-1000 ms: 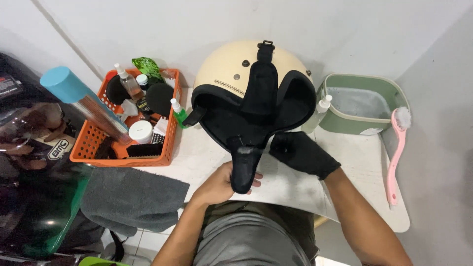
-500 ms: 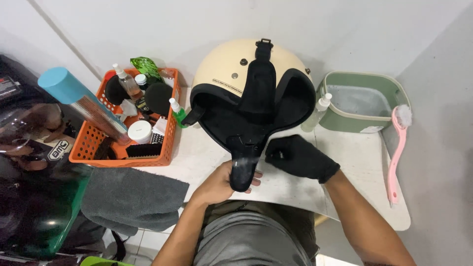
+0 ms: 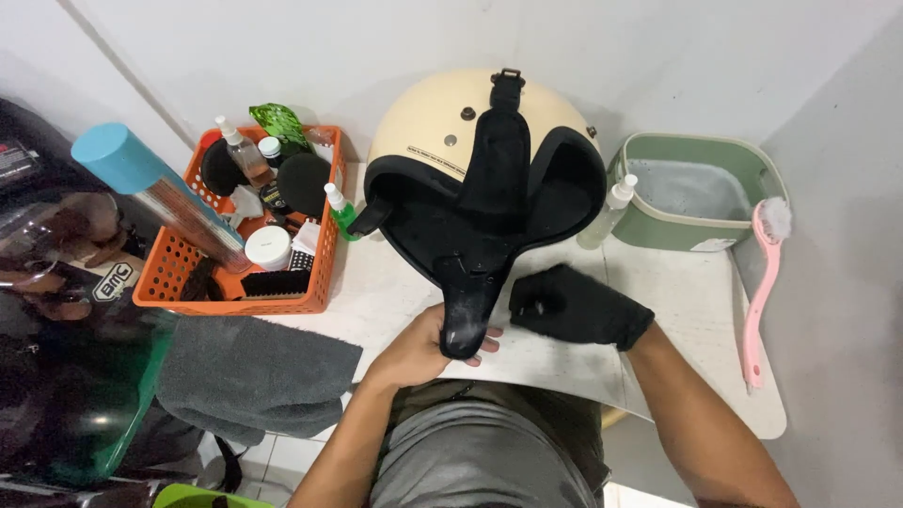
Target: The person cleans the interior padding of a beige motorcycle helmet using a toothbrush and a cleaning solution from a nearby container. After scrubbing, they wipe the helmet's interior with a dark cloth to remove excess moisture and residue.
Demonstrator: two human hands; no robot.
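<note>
The bare left hand [image 3: 420, 350] is gripping the long black padded helmet liner [image 3: 480, 235], running lengthwise away toward the cream helmet [image 3: 442, 118]; the black-gloved right hand [image 3: 574, 306] is resting loosely curled just beside its tip.

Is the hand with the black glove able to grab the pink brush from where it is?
Probably yes. The right hand rests on the white table, and the pink brush lies further right along the table's edge. Only bare tabletop lies between them, so nothing seems to block a sideways reach.

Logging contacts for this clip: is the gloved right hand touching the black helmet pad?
Cannot tell. In the head view the right hand lies right beside the black pad, with neither contact nor gap plainly visible.
</note>
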